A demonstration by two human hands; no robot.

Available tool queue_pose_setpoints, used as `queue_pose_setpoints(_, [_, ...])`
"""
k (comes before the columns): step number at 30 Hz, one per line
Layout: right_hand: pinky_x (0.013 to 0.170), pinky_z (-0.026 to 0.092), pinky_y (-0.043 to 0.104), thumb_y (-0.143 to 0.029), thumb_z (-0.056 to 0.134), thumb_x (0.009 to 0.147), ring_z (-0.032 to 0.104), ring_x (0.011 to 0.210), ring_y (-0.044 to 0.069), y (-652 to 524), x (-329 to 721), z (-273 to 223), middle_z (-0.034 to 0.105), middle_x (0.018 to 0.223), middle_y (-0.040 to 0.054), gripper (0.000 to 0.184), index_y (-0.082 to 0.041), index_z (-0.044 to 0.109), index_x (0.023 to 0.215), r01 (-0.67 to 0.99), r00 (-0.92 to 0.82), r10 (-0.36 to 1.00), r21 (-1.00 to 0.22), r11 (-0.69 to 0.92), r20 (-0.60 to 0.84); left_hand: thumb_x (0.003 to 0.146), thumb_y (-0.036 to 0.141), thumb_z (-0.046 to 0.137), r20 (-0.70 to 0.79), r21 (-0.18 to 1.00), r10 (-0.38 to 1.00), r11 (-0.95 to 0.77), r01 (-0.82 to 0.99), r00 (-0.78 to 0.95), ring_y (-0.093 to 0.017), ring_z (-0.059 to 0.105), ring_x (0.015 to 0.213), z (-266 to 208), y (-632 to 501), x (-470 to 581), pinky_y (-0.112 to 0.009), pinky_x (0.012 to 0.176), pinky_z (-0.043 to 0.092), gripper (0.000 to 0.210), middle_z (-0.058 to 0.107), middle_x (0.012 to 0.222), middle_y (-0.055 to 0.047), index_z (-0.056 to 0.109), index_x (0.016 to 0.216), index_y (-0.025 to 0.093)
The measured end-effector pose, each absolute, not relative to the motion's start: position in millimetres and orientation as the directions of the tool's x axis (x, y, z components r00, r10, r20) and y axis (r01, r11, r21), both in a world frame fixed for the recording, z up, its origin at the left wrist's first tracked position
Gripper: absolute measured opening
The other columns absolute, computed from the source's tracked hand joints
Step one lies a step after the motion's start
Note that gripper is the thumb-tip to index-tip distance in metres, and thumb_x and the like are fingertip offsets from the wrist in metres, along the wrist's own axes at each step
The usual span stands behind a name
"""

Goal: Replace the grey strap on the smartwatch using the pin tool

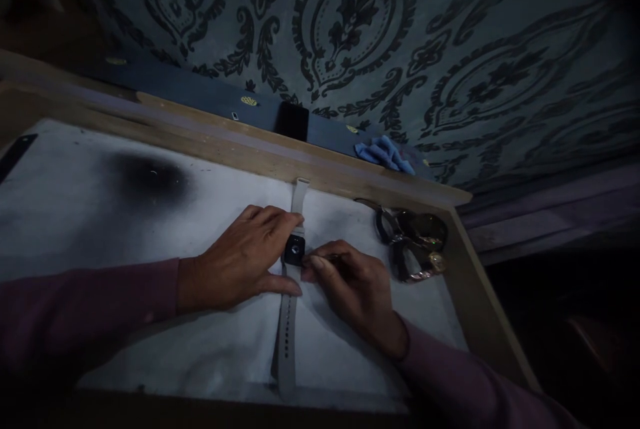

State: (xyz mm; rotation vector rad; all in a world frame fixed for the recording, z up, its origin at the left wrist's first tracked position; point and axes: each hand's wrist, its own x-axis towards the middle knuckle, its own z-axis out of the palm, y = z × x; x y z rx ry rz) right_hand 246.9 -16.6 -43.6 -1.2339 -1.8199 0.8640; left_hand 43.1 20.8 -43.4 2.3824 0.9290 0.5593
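Note:
A smartwatch (295, 250) with a dark square face lies on the white surface, its pale strap (287, 349) stretched out straight above and below the face. My left hand (245, 256) grips it from the left side, the fingers by the upper strap and the thumb across the lower strap. At the right edge of the watch face, my right hand (353, 286) is closed in a pinch. Something thin and dark seems to sit between its thumb and fingertips, too small and dim to name.
Several wristwatches (413, 242) lie in a pile at the right. A raised wooden rim (220, 132) borders the white work surface (220, 349). Behind it are a black phone-like object (293, 121) and a crumpled blue cloth (385, 152). A dark flat object (17, 154) lies at the far left.

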Motion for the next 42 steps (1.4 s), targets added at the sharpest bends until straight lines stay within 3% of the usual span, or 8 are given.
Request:
queue_pose_setpoints(11, [0.053,0.053,0.023,-0.020,0.057,0.094,0.069,0.058,0.014,-17.7,247.6,-39.3,0.071,0.067,0.0003,0.009,-0.021,0.063,0.087,0.490,-0.314,0.902,-0.764,0.421,0.296,0.077,0.052,0.078,0.166,0.594,0.709,-0.626,0.505,0.685,-0.031,0.053,0.120,-41.0,21.1,43.6,-0.042,0.099,0.039,0.073,0.058,0.128,-0.011,0.040,0.130,0.020])
queue_pose_setpoints(19, [0.060,0.052,0.020,-0.009,0.054,0.093,0.068,0.065,0.013,-19.0,245.8,-33.1,0.070,0.075,0.0025,0.013,-0.020,0.061,0.092,0.549,-0.506,0.737,-0.492,0.676,0.449,0.078,0.053,0.076,0.193,0.586,0.696,-0.647,0.487,0.692,-0.030,0.052,0.121,-43.2,21.4,43.1,-0.043,0.099,0.038,0.073,0.057,0.128,-0.011,0.038,0.131,0.020])
queue_pose_setpoints(22, [0.060,0.052,0.020,-0.008,0.052,0.094,0.067,0.065,0.012,-18.7,245.3,-34.2,0.069,0.074,0.0027,0.013,-0.018,0.060,0.091,0.541,-0.536,0.699,-0.443,0.715,0.474,0.078,0.049,0.078,0.182,0.579,0.692,-0.650,0.493,0.698,-0.031,0.052,0.121,-42.4,21.9,43.3,-0.044,0.099,0.038,0.073,0.057,0.128,-0.012,0.038,0.130,0.019])
queue_pose_setpoints(34, [0.055,0.053,0.018,-0.016,0.056,0.095,0.069,0.059,0.011,-16.6,247.2,-44.9,0.070,0.068,-0.0006,0.009,-0.020,0.061,0.088,0.489,-0.350,0.852,-0.699,0.521,0.390,0.078,0.053,0.076,0.177,0.575,0.707,-0.639,0.511,0.685,-0.030,0.053,0.120,-45.1,21.7,44.3,-0.042,0.099,0.038,0.072,0.058,0.128,-0.010,0.038,0.130,0.021])
queue_pose_setpoints(42, [0.055,0.052,0.018,-0.017,0.056,0.096,0.068,0.058,0.011,-16.7,246.1,-43.1,0.070,0.068,-0.0011,0.009,-0.019,0.061,0.089,0.516,-0.362,0.841,-0.666,0.539,0.401,0.078,0.049,0.077,0.175,0.586,0.708,-0.633,0.505,0.684,-0.029,0.053,0.120,-42.8,21.3,44.3,-0.041,0.099,0.038,0.071,0.058,0.126,-0.010,0.040,0.129,0.019])
